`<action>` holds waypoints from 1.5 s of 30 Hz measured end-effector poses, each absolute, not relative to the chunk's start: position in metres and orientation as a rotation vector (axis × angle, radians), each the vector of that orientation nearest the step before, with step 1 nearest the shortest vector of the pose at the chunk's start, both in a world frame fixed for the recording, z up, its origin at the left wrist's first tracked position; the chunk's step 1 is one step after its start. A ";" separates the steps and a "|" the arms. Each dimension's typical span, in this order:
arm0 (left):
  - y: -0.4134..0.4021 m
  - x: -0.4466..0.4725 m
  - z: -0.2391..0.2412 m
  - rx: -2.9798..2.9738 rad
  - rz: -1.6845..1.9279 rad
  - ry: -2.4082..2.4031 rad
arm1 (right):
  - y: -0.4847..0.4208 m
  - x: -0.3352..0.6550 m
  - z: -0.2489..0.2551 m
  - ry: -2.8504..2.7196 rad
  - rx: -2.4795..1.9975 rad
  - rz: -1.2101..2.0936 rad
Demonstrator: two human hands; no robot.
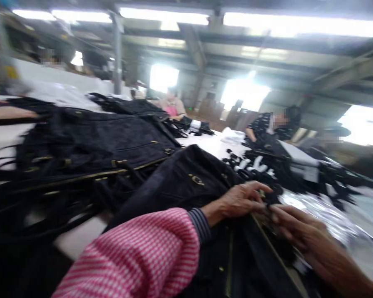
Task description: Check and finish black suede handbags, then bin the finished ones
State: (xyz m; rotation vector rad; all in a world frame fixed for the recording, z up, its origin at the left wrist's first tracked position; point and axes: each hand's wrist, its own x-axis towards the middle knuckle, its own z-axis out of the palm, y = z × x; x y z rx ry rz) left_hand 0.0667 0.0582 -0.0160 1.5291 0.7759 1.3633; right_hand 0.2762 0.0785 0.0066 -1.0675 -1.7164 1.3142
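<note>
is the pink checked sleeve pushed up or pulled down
Pulled down: the pink checked sleeve covers the forearm, with a striped cuff close to the left hand.

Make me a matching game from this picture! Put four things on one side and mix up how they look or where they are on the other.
Things:
1. Sleeve
2. Cuff
3. Bag under the left hand
4. Right hand

Looks or places:
A. Black, with gold-coloured metal pieces
B. In front of the shiny plastic
C. Pink and white checks
D. Dark, with thin stripes, at the wrist

Right pairs: 1-C, 2-D, 3-A, 4-B
</note>
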 end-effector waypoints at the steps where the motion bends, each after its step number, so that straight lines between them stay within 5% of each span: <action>1: 0.064 0.081 -0.015 1.545 1.321 0.716 | 0.079 0.286 0.008 -1.653 -1.102 1.343; 9: 0.055 0.088 -0.013 1.718 1.230 0.854 | 0.082 0.285 -0.005 -1.469 -0.952 1.563; 45: 0.055 0.106 -0.031 2.055 1.263 1.307 | 0.085 0.280 -0.013 -1.566 -0.909 1.541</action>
